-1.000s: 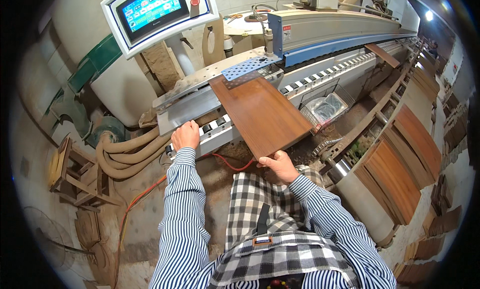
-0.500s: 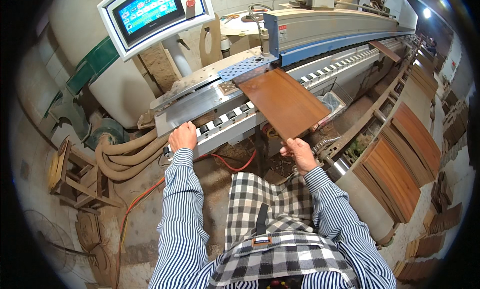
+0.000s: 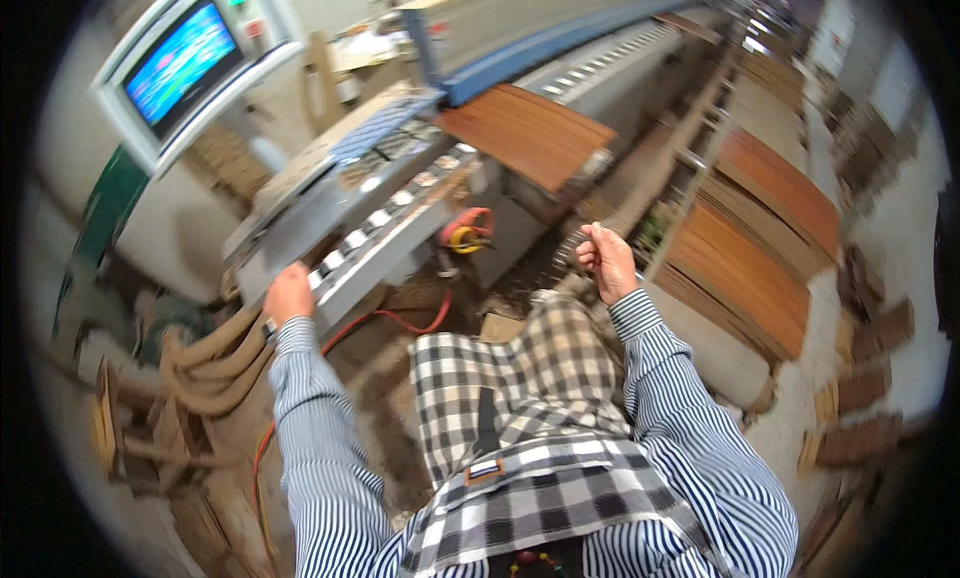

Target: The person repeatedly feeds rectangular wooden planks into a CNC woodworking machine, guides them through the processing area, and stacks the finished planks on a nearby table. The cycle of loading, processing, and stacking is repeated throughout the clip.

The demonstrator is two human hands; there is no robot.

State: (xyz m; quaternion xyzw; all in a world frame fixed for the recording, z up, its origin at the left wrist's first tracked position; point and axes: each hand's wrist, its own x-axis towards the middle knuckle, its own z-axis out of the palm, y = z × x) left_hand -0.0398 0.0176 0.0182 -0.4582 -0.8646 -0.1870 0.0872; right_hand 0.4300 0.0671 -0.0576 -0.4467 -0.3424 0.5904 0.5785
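A blurred, pale wire basket [image 3: 592, 170] is mostly covered by the flat, reddish-brown wood-grain board [image 3: 528, 133], so its contents cannot be made out. The board is supported on the grey machine bed with black-and-white rollers [image 3: 385, 228]; its far edge is hidden beneath the long beige-and-blue machine beam [image 3: 560, 53]. The display of the white-framed control screen [image 3: 185, 66] is smeared by blur. The left hand [image 3: 290, 294] is curled at the bed's near end; whether anything is gripped cannot be told. The right hand [image 3: 608, 262] is held apart from the board, its fingers curled together toward the thumb. Stacked wood-grain boards [image 3: 742, 278] are seen beyond.
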